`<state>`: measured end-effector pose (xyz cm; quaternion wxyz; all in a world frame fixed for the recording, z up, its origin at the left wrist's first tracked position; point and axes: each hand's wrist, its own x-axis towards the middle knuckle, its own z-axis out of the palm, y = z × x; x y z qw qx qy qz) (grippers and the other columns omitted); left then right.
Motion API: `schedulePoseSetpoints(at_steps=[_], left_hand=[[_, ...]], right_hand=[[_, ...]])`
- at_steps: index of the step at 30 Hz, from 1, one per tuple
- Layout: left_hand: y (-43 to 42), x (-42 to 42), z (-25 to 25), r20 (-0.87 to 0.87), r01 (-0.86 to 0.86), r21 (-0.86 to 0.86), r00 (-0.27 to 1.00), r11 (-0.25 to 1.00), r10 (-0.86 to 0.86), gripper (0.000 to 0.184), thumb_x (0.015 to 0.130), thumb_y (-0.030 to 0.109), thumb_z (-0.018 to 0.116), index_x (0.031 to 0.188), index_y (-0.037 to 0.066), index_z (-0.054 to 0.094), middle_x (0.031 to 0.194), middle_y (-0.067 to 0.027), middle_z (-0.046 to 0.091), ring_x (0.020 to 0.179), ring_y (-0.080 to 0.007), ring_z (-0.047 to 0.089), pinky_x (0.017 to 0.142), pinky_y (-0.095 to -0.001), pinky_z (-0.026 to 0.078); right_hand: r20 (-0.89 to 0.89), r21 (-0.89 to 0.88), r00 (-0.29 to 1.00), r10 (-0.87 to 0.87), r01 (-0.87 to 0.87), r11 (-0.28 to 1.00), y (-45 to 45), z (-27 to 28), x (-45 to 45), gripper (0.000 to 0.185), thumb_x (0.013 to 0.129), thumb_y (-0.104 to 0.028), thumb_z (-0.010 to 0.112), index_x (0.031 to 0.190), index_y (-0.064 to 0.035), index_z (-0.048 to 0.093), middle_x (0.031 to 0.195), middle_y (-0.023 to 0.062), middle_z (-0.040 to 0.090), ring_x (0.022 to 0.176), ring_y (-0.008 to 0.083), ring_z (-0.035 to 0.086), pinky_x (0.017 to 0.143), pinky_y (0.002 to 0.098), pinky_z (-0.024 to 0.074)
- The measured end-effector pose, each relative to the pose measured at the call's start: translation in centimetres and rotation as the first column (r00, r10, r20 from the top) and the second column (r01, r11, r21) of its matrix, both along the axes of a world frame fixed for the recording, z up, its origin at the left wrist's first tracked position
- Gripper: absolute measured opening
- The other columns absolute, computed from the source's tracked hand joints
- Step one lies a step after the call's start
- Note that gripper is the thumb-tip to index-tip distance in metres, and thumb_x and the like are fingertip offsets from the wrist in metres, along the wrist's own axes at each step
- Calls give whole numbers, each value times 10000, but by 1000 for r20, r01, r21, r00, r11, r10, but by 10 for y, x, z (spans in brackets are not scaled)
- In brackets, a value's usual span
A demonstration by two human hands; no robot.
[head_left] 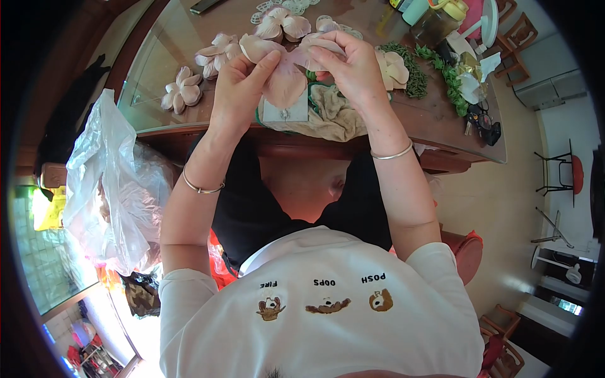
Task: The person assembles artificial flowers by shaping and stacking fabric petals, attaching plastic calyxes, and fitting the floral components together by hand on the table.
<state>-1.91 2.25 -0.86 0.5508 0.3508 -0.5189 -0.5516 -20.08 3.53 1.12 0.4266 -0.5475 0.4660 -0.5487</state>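
Between my two hands, above the table's near edge, hangs a pale pink artificial flower petal piece (pixel 285 85) with several broad lobes. My left hand (pixel 247 85) pinches its left side between thumb and fingers. On the other side, my right hand (pixel 348 66) grips the right lobe, thumb in front. Below the petals lie a light grey square board (pixel 285 114) and a crumpled beige cloth (pixel 337 113). Finished-looking pink flowers rest close by: one (pixel 182 90) at the left, another (pixel 218 53) beside my left hand, and one (pixel 282 25) farther back.
A cream flower (pixel 392 69), a heap of green stems (pixel 413 70) and a leafy garland (pixel 449 82) lie to the right. Behind them stands a yellow-lidded jar (pixel 439 22). Keys and dark items (pixel 484 126) sit at the right corner. A clear plastic bag (pixel 110 183) hangs at left.
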Motion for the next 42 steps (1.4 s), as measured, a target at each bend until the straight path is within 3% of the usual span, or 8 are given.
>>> schedulePoseSetpoints(at_steps=[23, 39, 42], left_hand=[[0, -6, -3, -37, -48, 7, 998, 999, 48, 216, 899, 155, 641, 972, -49, 656, 834, -66, 668, 699, -68, 579, 592, -159, 460], [3, -5, -5, 22, -80, 17, 997, 997, 80, 201, 897, 148, 646, 971, -39, 662, 816, -48, 661, 665, -51, 541, 566, -152, 424], [4, -5, -7, 33, -85, 4, 996, 996, 85, 194, 898, 141, 644, 971, -38, 663, 811, -47, 660, 666, -50, 542, 567, -153, 426]], right_hand=[[-32, -71, 999, -29, 27, 997, -2, -5, 1, 122, 870, -64, 629, 968, 6, 650, 755, 22, 629, 614, 64, 525, 563, 174, 452], [-19, -5, 999, -30, 30, 1000, -3, -10, 1, 144, 870, -80, 645, 981, 12, 655, 780, 29, 631, 629, 69, 535, 570, 178, 473], [205, 93, 978, 39, -59, 994, -5, -14, -4, 155, 871, -97, 659, 972, 20, 658, 767, 28, 624, 629, 73, 544, 565, 174, 473]])
